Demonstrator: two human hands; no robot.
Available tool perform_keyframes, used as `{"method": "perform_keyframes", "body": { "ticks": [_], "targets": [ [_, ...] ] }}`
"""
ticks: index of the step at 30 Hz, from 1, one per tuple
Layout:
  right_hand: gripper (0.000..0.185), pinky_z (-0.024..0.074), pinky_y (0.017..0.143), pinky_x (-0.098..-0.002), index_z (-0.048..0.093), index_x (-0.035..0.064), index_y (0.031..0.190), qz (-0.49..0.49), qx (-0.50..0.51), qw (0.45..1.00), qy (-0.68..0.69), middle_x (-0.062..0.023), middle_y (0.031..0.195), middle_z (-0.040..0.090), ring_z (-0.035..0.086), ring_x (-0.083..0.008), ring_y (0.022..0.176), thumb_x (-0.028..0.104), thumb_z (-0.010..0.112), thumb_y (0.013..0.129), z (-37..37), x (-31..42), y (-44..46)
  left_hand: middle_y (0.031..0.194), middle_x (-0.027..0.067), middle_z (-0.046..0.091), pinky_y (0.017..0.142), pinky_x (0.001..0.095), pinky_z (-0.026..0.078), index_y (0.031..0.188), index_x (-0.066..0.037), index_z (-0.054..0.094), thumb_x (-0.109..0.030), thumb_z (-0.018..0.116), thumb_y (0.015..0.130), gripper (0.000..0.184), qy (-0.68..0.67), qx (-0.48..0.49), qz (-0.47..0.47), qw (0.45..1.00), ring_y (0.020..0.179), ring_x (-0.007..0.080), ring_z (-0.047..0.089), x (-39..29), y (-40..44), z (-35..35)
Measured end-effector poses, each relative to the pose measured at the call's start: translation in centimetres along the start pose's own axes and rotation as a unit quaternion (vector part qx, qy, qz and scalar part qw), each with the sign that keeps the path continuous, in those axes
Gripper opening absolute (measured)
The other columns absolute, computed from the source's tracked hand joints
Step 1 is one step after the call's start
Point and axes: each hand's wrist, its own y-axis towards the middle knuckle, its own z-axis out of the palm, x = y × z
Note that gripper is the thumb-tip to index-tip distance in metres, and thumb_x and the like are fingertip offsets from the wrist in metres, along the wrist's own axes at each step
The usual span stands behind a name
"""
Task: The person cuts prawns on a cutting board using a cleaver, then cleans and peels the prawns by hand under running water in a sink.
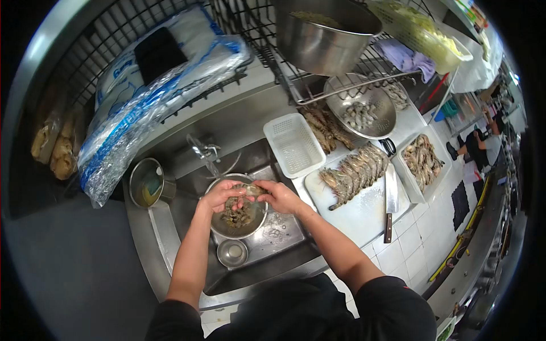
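Over a metal bowl (pixel 260 220) in the sink, my left hand (pixel 223 196) and my right hand (pixel 278 196) are closed together on one shrimp (pixel 252 191). The fingers cover part of it. Below them, shrimp scraps (pixel 239 216) lie in the bowl. A small metal bowl (pixel 232 253) stands on the sink floor nearer my body. To the right, a row of whole shrimp (pixel 358 172) lies on a white cutting board (pixel 364 200). A knife (pixel 391 193) rests along the board's right side, its handle past the edge.
Behind the bowl rises a faucet (pixel 203 150). A white perforated basket (pixel 293 145) sits at the sink's right edge. Peeled shrimp lie in a colander (pixel 387 116); more shrimp fill a white tub (pixel 405 176). A wire rack (pixel 296 91) overhead carries a large pot (pixel 327 45).
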Motion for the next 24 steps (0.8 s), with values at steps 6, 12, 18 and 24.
{"method": "perform_keyframes", "body": {
  "ticks": [6,12,18,24],
  "targets": [
    [0.044,0.0495,0.091,-0.0425,0.052,-0.0008,0.131,-0.015,-0.043,0.998,0.041,-0.0250,0.116,0.062,0.060,-0.0426,0.107,0.002,0.061,0.088,-0.2,-1.6,-2.2,0.101,0.0127,0.070,0.049,0.0207,0.046,0.119,0.002,0.060,-0.027,0.056,0.100,0.034,0.011,-0.003,0.005,1.000,0.066,0.0106,0.063,-0.4,1.2,3.2],
    [0.044,0.0506,0.081,-0.0471,0.049,-0.0060,0.127,-0.082,-0.045,0.973,-0.211,-0.0268,0.104,0.060,0.060,-0.0420,0.098,0.012,0.061,0.089,-0.7,-0.5,-4.0,0.088,0.0065,0.066,0.047,0.0210,0.045,0.115,-0.002,0.057,-0.034,0.052,0.102,0.035,0.127,0.005,-0.069,0.989,0.061,0.0100,0.060,-1.7,3.0,4.9],
    [0.032,0.0527,0.072,-0.0499,0.051,-0.0021,0.115,-0.042,-0.135,0.977,-0.156,-0.0237,0.098,0.063,0.063,-0.0434,0.089,0.018,0.060,0.092,-3.6,-0.6,-3.8,0.079,0.0038,0.060,0.046,0.0218,0.044,0.119,-0.004,0.053,-0.026,0.058,0.099,0.030,0.257,0.005,-0.111,0.960,0.059,0.0088,0.058,-7.6,6.4,7.5],
    [0.032,0.0517,0.076,-0.0496,0.052,-0.0027,0.112,0.065,-0.217,0.954,-0.198,-0.0228,0.095,0.064,0.063,-0.0424,0.090,0.017,0.061,0.090,-8.2,-2.7,-0.6,0.103,0.0100,0.068,0.069,0.0352,0.052,0.120,-0.007,0.062,-0.007,0.069,0.085,0.035,0.566,0.004,0.038,0.823,0.086,0.0199,0.065,-12.1,16.9,3.8]
  ]
}}
